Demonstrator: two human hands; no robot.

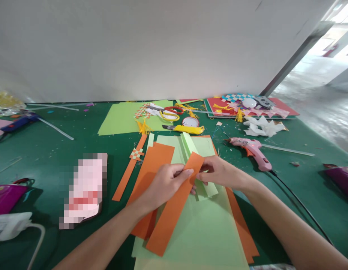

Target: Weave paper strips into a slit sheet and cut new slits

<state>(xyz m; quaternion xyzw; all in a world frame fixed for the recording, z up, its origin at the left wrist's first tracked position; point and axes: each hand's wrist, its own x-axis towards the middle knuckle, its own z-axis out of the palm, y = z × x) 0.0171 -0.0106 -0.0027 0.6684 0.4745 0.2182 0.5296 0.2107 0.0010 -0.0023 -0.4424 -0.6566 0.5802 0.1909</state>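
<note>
My left hand (170, 182) pinches a long orange paper strip (174, 213), thumb on top, and holds it slanted above the paper stack. At the strip's upper right edge, my right hand (216, 171) has its fingers curled, thumb and fingertips against the paper. Behind and below the strip lies a folded light green paper strip (189, 146), partly covered by my fingers. Under both hands are light green sheets (202, 228) and more orange paper (159, 153). Left of the stack lies an orange bookmark-like strip (125, 182) with a woven checkered patch and yellow tassel.
A yellow utility knife (188, 129) and scissors (168, 112) lie beyond the stack. To the right rests a pink glue gun (254, 150) with its cord. A blurred-out pink phone-like object (88, 187), a white charger (12, 227) and a blue glue gun (20, 123) are on the left.
</note>
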